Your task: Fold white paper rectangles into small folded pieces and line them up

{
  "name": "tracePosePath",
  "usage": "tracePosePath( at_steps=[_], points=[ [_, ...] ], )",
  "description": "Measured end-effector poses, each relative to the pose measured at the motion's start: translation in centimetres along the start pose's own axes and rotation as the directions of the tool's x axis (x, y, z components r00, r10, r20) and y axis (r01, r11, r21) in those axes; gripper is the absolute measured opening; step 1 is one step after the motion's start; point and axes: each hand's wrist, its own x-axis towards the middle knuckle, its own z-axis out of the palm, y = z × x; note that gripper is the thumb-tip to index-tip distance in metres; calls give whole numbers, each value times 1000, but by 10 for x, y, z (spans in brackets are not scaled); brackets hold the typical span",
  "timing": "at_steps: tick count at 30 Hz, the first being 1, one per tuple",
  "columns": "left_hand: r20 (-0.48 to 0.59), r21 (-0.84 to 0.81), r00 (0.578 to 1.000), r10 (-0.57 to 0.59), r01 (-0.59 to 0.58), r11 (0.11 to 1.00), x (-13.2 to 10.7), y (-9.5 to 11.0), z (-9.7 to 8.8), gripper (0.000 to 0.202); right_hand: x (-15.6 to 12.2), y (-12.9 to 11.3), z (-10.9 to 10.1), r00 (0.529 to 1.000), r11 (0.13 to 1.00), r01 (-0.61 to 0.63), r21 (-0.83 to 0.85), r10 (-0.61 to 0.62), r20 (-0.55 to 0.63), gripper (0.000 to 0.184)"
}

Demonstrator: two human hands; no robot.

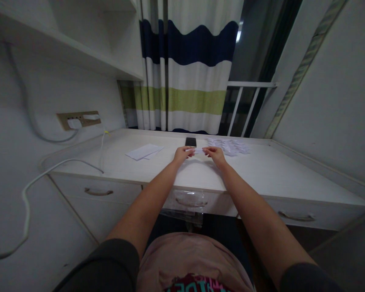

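Between my two hands a narrow white strip of paper [198, 151] is stretched level, a little above the white desk. My left hand [183, 154] pinches its left end with thumb and fingers. The right end is gripped by my right hand [215, 154] in the same way. Just behind the strip lies a dark phone [190, 142]. To the right, beyond my right hand, is a pile of folded white paper pieces [229, 146]. Flat white paper sheets [144, 151] overlap each other on the left part of the desk.
The white desk [255, 174] runs along the wall, with handled drawers below its front edge. A white cable [63, 161] crosses its left end, near a wall socket [79, 120] with plugs. A shelf [79, 48] overhangs at upper left; a striped curtain [197, 77] hangs behind.
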Motion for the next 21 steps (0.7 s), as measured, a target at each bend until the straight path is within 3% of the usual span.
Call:
tracePosePath(
  at_steps=[9,21],
  points=[
    [-44,86,998,49,-45,995,-1,2,0,23,4,6,-2,996,995,66,-69,-70,-59,33],
    [-27,85,998,60,-58,995,-1,1,0,23,1,1,0,997,992,-78,104,77,13,40]
  ],
)
